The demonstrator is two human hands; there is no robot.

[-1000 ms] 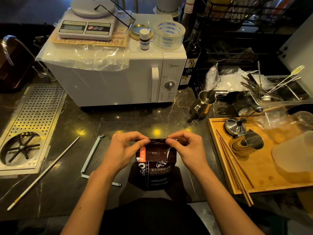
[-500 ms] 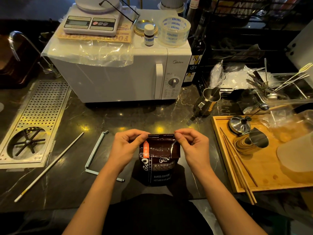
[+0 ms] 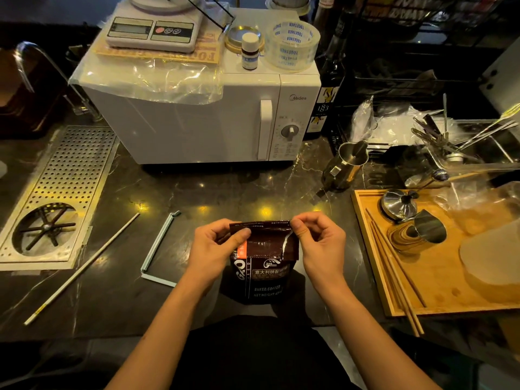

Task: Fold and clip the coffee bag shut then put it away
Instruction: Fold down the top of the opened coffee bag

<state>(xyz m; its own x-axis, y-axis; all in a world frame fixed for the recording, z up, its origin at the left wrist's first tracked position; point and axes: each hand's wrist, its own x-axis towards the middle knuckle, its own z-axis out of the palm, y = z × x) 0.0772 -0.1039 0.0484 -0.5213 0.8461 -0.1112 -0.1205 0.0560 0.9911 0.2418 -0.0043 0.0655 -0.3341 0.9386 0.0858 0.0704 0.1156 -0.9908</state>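
A dark brown coffee bag (image 3: 263,273) with white print stands upright on the dark marble counter, near its front edge. Its top flap is bent over toward me. My left hand (image 3: 215,247) pinches the flap's left corner. My right hand (image 3: 319,243) pinches the right corner. A long pale blue bag clip (image 3: 160,246) lies hinged open on the counter, to the left of my left hand and apart from it.
A white microwave (image 3: 202,119) stands behind, carrying a scale, tape roll and small bottle. A perforated steel drip tray (image 3: 64,187) lies at left, a thin white rod (image 3: 81,267) beside it. A wooden tray (image 3: 374,266) with chopsticks and metal cups sits right; a steel pitcher (image 3: 346,167) behind.
The bag's top flap has been bent further down toward me, both hands keeping their pinch on its corners. The view has shifted slightly.
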